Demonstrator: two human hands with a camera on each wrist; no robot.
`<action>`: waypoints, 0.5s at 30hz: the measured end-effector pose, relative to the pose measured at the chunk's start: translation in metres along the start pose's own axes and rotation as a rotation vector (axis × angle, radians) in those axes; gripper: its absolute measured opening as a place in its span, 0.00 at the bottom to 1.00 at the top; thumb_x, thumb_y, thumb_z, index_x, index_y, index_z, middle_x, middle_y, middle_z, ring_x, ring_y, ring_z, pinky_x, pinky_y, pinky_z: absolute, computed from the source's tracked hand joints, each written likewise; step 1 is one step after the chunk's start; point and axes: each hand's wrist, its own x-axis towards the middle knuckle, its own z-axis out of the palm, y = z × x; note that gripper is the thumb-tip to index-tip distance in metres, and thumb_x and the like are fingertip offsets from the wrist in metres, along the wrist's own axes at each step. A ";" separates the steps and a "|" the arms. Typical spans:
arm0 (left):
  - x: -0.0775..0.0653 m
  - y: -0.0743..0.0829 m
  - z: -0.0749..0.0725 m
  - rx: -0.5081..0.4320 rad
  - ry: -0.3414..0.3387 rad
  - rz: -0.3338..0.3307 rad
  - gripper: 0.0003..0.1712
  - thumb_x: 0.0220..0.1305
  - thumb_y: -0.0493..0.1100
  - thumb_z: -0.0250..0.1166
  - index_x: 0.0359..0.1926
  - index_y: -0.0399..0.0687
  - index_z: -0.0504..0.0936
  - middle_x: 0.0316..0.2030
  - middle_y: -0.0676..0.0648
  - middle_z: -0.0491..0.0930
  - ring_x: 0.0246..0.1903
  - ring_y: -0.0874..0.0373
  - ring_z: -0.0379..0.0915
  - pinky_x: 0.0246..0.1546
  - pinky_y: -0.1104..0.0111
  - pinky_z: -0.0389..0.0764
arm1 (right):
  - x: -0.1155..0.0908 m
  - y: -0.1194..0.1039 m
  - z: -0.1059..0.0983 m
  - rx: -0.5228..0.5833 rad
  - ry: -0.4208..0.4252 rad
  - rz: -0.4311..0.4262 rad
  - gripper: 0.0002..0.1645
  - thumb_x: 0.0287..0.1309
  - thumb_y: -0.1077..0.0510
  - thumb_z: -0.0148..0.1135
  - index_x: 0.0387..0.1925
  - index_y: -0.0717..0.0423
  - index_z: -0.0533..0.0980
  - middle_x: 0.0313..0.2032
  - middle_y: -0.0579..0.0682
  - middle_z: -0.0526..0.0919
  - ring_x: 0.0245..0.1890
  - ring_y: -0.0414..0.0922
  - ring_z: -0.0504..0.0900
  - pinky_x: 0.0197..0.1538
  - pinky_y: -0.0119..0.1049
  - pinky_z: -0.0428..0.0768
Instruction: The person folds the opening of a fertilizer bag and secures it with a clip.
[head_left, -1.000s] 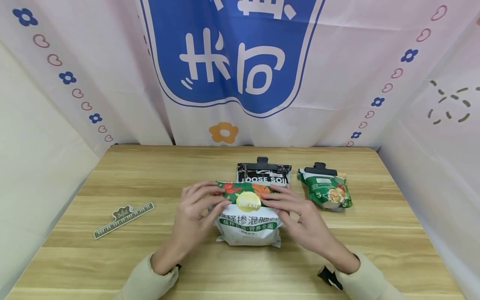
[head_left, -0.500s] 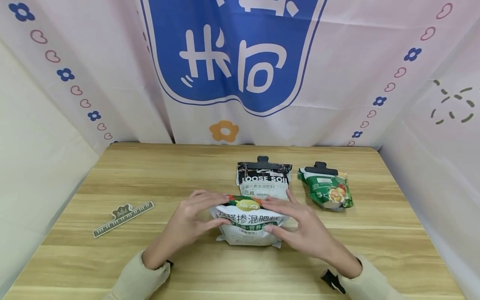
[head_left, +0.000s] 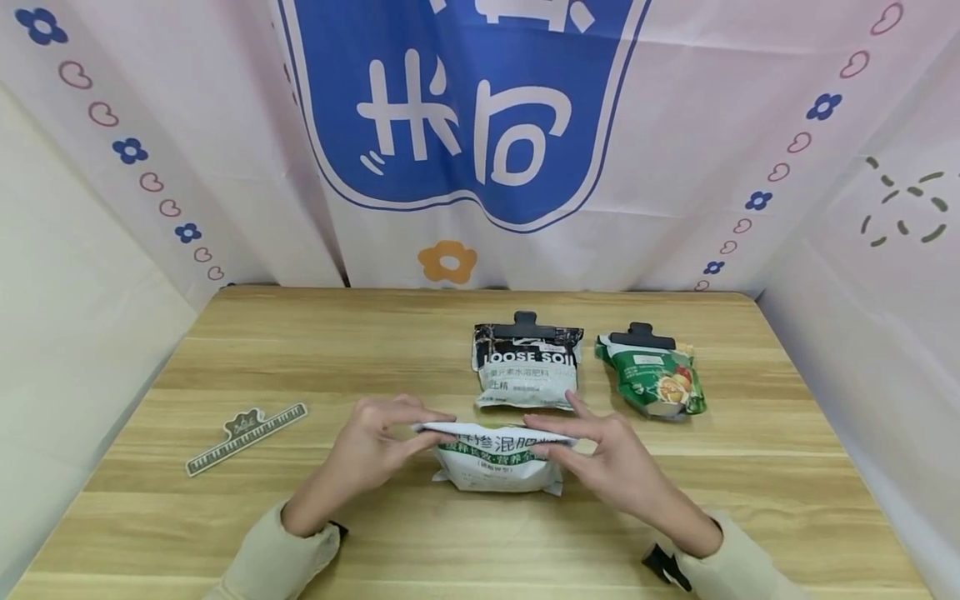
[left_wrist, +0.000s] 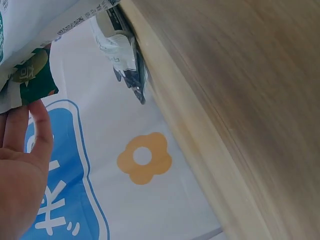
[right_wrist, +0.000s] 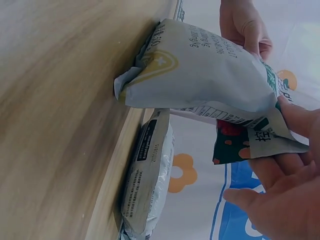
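A white fertilizer bag (head_left: 497, 473) with a green band stands upright at the middle of the table, its top folded over to the far side. My left hand (head_left: 375, 442) pinches the left end of the fold, thumb in front and fingers behind. At the right end, my right hand (head_left: 617, 460) pinches the fold the same way. From the right wrist view, the bag's green and red top flap (right_wrist: 231, 144) hangs down behind, over the fingers of my right hand (right_wrist: 287, 195). The left wrist view shows my left fingers under the green flap (left_wrist: 40, 82).
Behind stands a black and white LOOSE SOIL bag (head_left: 527, 379) closed with a black clip (head_left: 527, 329). Right of it sits a green pouch (head_left: 651, 379) with another black clip (head_left: 641, 337). A piano-key patterned clip (head_left: 247, 437) lies on the left of the table (head_left: 300, 350).
Both hands have folded the bag's green top backward and down, out of the head view. The hands have lowered slightly, and the LOOSE SOIL bag behind shows fully now.
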 end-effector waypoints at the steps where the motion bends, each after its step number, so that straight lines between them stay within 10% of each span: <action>1: 0.000 0.000 0.000 -0.009 -0.003 0.003 0.12 0.49 0.36 0.76 0.37 0.47 0.90 0.32 0.47 0.90 0.30 0.61 0.85 0.34 0.80 0.81 | 0.000 0.000 0.000 0.016 -0.013 -0.001 0.18 0.57 0.53 0.68 0.50 0.47 0.83 0.49 0.44 0.87 0.25 0.33 0.86 0.78 0.31 0.47; 8: -0.002 -0.002 -0.005 0.007 -0.052 0.052 0.12 0.52 0.31 0.73 0.40 0.45 0.89 0.36 0.46 0.90 0.29 0.61 0.83 0.29 0.83 0.78 | -0.001 0.004 -0.004 -0.021 -0.068 -0.040 0.19 0.62 0.55 0.64 0.55 0.48 0.81 0.54 0.43 0.84 0.59 0.44 0.81 0.78 0.29 0.46; 15: -0.002 -0.001 -0.011 0.031 -0.115 0.079 0.13 0.55 0.31 0.71 0.42 0.45 0.89 0.31 0.49 0.89 0.25 0.68 0.73 0.22 0.87 0.71 | -0.002 0.006 -0.011 -0.114 -0.120 -0.099 0.19 0.65 0.56 0.61 0.57 0.44 0.80 0.56 0.43 0.83 0.64 0.53 0.76 0.70 0.46 0.67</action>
